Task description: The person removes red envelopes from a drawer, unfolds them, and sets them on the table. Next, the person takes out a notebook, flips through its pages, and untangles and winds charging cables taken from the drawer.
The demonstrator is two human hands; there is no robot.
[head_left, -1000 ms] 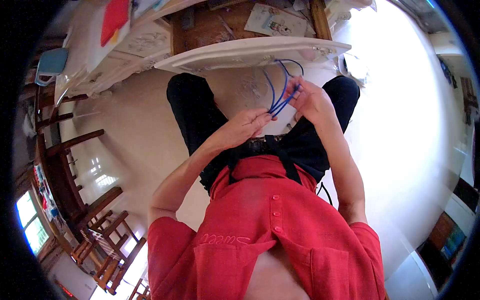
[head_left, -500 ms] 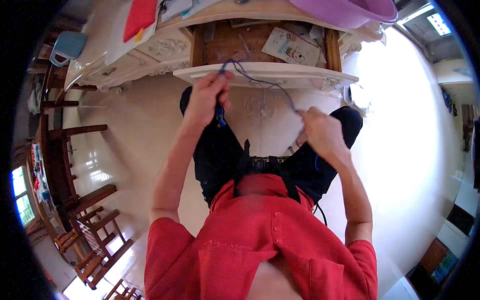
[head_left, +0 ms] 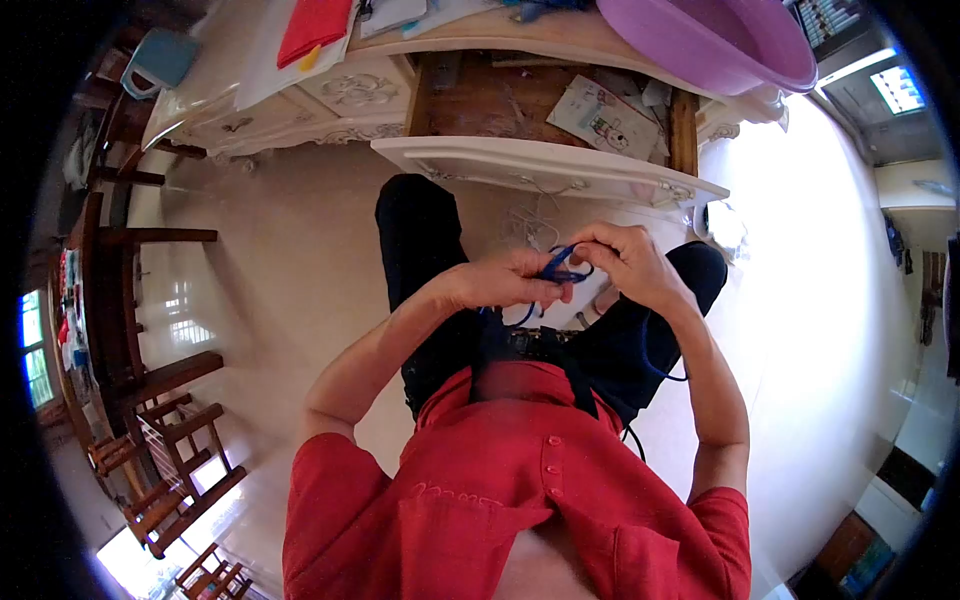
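Note:
A thin blue cable (head_left: 564,268) is gathered in loops between my hands, above my lap. My left hand (head_left: 510,280) is closed around the looped part, thumb on top. From the right, my right hand (head_left: 632,260) pinches the same cable and nearly touches the left fingertips. One loose length hangs below my left hand, and another blue stretch (head_left: 660,368) trails past my right thigh. The cable's ends are hard to make out. Just beyond my hands stands a pulled-out drawer (head_left: 540,172) with a white carved front.
In the drawer lies a booklet (head_left: 605,115) with a cartoon drawing. A purple basin (head_left: 700,40) and a red packet (head_left: 312,30) rest on the white dresser (head_left: 350,95). White cords (head_left: 528,222) lie on the floor below the drawer. Wooden chairs (head_left: 180,450) stand at the left.
My hands have come together from wide apart, the left moving right and toward me. The cable, stretched between them before, is now bunched in loops. My view has shifted slightly.

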